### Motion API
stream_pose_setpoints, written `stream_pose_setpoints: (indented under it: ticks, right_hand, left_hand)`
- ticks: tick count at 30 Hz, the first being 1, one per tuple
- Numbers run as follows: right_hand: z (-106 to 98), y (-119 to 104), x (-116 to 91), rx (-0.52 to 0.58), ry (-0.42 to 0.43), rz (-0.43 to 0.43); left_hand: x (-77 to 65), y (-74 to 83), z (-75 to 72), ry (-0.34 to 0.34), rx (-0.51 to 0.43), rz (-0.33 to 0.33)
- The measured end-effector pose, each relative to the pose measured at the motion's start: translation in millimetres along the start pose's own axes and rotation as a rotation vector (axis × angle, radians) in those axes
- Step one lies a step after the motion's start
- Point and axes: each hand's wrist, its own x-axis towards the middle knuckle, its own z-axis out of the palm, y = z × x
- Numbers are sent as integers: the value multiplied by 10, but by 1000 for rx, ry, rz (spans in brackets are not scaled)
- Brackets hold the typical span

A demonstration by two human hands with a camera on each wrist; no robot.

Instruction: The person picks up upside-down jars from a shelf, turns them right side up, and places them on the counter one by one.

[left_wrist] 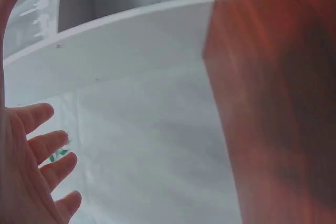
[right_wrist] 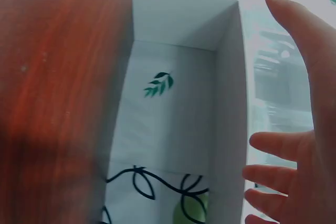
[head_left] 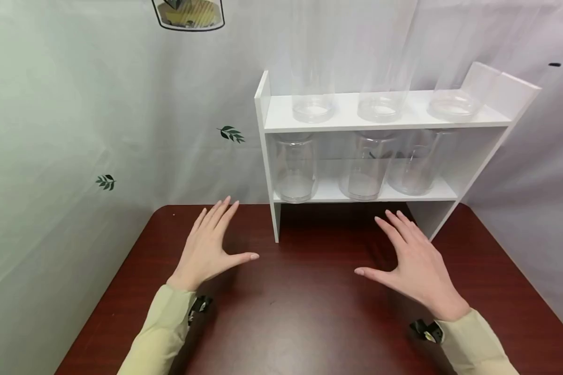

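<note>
My left hand (head_left: 206, 250) hovers over the left part of the dark red table (head_left: 281, 312), fingers straight, thumb spread toward the middle, holding nothing. Opposite it, my right hand (head_left: 419, 263) is held in the same way, its thumb pointing left. Beyond both hands stands a white two-tier shelf (head_left: 389, 125). Clear glass cylinders (head_left: 296, 172) line its lower board, and clear containers (head_left: 313, 107) stand along the upper one, their tops hard to make out. In the left wrist view the shelf's side panel (left_wrist: 131, 45) lies past the fingers. Neither hand appears to touch the shelf.
A pale curtain (head_left: 122, 104) with printed leaves hangs behind and beside the table. Under the lower board is an open space between the shelf's side panels (head_left: 275, 221). A dark wrist strap (head_left: 199, 307) shows at the left cuff, another strap (head_left: 427, 330) at the right.
</note>
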Motion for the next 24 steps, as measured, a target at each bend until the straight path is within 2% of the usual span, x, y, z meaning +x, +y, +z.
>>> stream_pose_setpoints:
  ticks: [7,13,16,24]
  right_hand:
    - [-173,-12,90,14,112,-3]
    - [-376,-3,182,58,231,-17]
    - [-458,2,223,90,298,-23]
    - [-591,-47,367,172,508,-44]
  left_hand:
    - [130,149,-119,67,-116,1]
    - [211,293,-202,136,-344,-72]
    - [255,354,-191,190,-441,-92]
    - [445,475,-58,381,-620,-67]
